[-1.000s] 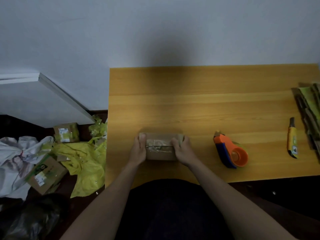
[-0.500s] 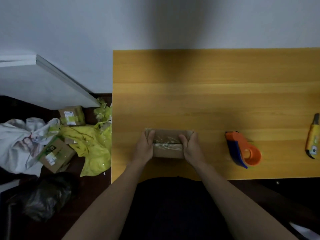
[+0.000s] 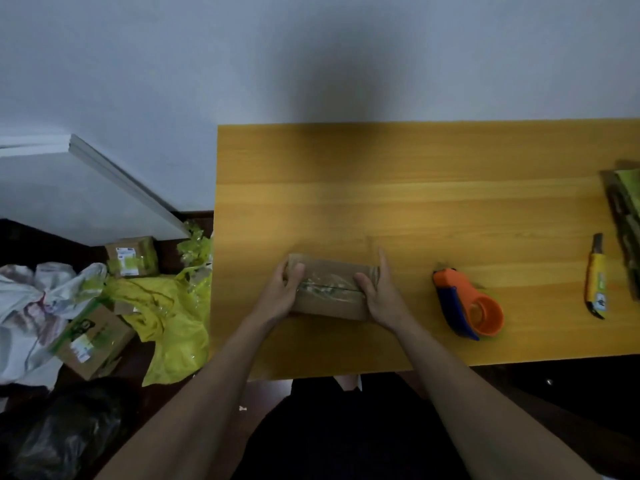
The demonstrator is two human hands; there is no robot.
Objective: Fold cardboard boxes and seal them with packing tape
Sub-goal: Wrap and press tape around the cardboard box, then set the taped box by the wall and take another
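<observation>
Box (image 3: 329,289) sat near front edge of table (image 3: 415,202), gripped at both ends: left hand (image 3: 277,292) and right hand (image 3: 379,296) curled round it, thumbs pressed on taped seam, likely so tape was bedded down. Tape dispenser (image 3: 467,306) parked just right, within reach.

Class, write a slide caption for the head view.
Both hands grip a taped box beside the tape dispenser.

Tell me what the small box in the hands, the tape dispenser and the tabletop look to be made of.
Box: brown cardboard, matte, with a glossy clear tape strip along its top seam.
Tape dispenser: likely moulded plastic, smooth orange body with a blue part.
Tabletop: wood or wood-look laminate, going by the yellowish grain lines and faint sheen.
</observation>
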